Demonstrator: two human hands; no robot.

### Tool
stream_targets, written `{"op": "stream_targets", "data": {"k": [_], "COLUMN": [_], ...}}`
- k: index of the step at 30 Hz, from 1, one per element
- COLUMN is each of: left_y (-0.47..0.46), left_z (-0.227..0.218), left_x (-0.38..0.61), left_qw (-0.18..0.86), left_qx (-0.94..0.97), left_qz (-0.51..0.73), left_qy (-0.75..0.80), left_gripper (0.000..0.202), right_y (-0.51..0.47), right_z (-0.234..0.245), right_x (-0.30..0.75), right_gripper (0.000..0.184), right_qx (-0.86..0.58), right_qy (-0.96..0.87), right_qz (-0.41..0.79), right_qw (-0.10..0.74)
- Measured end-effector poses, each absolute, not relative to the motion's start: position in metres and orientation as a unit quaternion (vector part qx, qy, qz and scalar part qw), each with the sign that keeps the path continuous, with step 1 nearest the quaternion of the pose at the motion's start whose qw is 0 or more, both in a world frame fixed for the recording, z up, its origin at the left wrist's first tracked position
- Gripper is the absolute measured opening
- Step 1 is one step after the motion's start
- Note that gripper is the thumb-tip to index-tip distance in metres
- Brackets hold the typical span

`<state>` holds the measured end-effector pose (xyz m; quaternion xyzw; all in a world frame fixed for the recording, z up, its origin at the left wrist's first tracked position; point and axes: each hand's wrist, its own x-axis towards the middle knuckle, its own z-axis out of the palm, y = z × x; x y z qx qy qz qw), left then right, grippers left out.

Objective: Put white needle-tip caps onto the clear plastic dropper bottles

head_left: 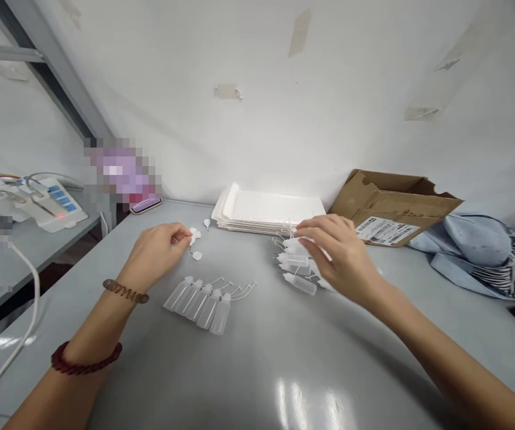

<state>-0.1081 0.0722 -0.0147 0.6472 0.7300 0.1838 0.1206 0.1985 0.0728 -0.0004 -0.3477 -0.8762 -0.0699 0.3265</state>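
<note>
My left hand (156, 251) rests on the grey table (257, 358), fingers curled in a pinch beside a few small white caps (196, 245); whether it grips one I cannot make out. My right hand (336, 254) reaches over a loose pile of small translucent needle-tip bottles (297, 272), fingers bent down onto them. A neat row of several such bottles (201, 301) lies side by side between my hands, nozzles pointing away from me.
A stack of white trays (269, 212) sits against the wall. An open cardboard box (392, 206) lies at the right, with blue and striped cloth (481, 251) beyond it. A power strip (55, 206) and white cable (28, 310) are at the left.
</note>
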Motion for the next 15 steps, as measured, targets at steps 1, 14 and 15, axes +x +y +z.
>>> {"op": "stream_targets", "data": {"k": [1, 14, 15], "left_y": [0.074, 0.074, 0.074], "left_z": [-0.018, -0.031, -0.031], "left_x": [-0.111, -0.096, -0.096], "left_qw": [0.129, 0.162, 0.164], "left_qx": [0.655, 0.707, 0.705], "left_qz": [0.165, 0.086, 0.087], "left_qy": [0.726, 0.683, 0.684], "left_gripper": [0.026, 0.021, 0.021], "right_y": [0.063, 0.038, 0.036], "right_z": [-0.002, -0.052, -0.053], "right_x": [0.19, 0.138, 0.134], "right_gripper": [0.013, 0.028, 0.035], "right_qx": [-0.328, -0.319, -0.317], "right_qy": [-0.885, -0.914, -0.916], "right_qz": [-0.031, 0.125, 0.128], "right_qw": [0.331, 0.217, 0.21]}}
